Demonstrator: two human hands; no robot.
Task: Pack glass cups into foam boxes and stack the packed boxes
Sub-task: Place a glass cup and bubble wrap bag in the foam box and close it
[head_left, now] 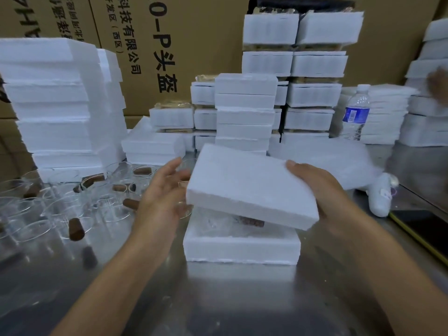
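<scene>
Right hand [323, 190] gripping foam lid [249, 187], left hand [161, 192] released, glass cup [249, 221] in foam box [242, 248]

The cardboard carton [201, 40] at the back carries black print turned sideways: "科技有限公司", smaller "开发区(西区)" beside it, and large "0-P头盔". The water bottle [356, 113] has a blue label, its print illegible.

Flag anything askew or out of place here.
The foam lid is held tilted and skewed over the open foam box by the right hand, not yet seated. Glass cups lie jumbled at the left.
</scene>
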